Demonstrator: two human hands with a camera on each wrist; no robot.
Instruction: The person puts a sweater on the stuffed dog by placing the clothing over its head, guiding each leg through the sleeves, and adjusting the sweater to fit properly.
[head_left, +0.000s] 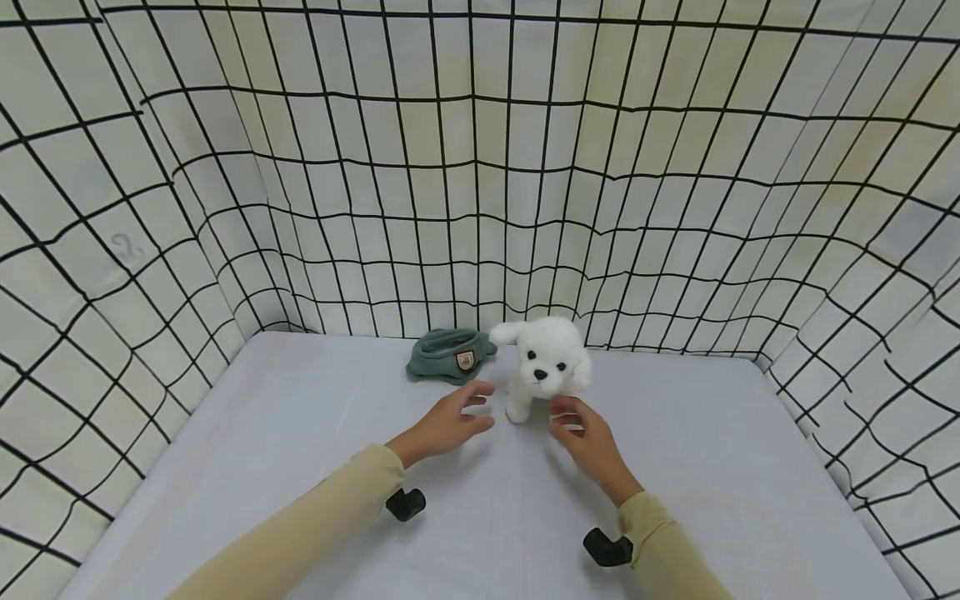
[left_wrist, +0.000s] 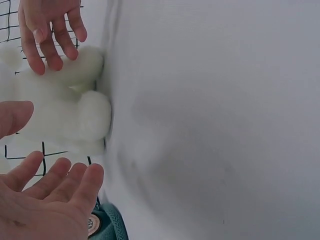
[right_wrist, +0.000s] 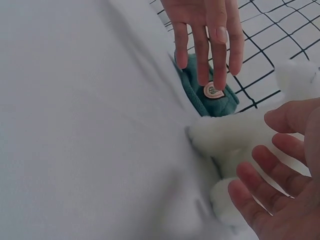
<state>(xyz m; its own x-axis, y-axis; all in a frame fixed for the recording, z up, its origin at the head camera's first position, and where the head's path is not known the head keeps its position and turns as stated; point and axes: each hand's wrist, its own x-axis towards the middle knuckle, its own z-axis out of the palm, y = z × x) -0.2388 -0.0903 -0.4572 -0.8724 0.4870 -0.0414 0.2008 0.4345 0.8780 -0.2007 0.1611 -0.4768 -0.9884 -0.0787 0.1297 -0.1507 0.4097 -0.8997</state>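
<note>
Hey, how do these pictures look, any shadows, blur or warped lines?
Head view: soft, even light, but the black grid looks warped, some lines broken at right; left wrist: a broad, soft shadow on the pale tabletop, the plush dog showing little fur detail; right wrist: soft-edged shadows beside the dog.

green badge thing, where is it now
In the head view, the green badge thing lies far back on the table, just left of the white plush dog.

Room lies right of the plush dog [head_left: 547, 358]; 1 beret [head_left: 437, 367] obstructs left.
</note>
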